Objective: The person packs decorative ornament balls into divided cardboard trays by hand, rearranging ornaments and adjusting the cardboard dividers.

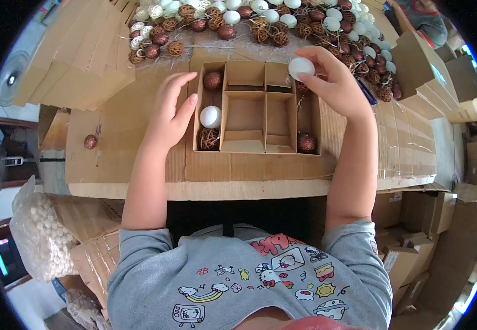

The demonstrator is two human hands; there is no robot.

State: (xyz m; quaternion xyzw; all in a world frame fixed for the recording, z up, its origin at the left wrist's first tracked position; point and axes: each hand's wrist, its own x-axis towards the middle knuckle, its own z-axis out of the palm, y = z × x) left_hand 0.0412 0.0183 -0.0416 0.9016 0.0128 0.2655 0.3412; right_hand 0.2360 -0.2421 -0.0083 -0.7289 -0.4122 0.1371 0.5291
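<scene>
A shallow divided cardboard box (242, 94) lies on the table in front of me. Down its left compartment sit a glittery brown ball (212, 80), a white ball (210, 116) and a brown wicker ball (209, 138). Another glittery brown ball (306, 142) rests at the near end of the right compartment. Over that compartment's far end, my right hand (332, 80) pinches a white ball (301, 69) between thumb and fingers. A brown item below it is mostly hidden. My left hand (171, 110) is open beside the box's left wall, fingers apart; contact is unclear.
Strings of white, brown and wicker balls (260, 25) cover the far side of the table. Folded cardboard (79, 60) stands at left, near a loose brown ball (90, 142). A blue pen-like item (366, 92) lies right of my hand. Another person (423, 22) is at far right.
</scene>
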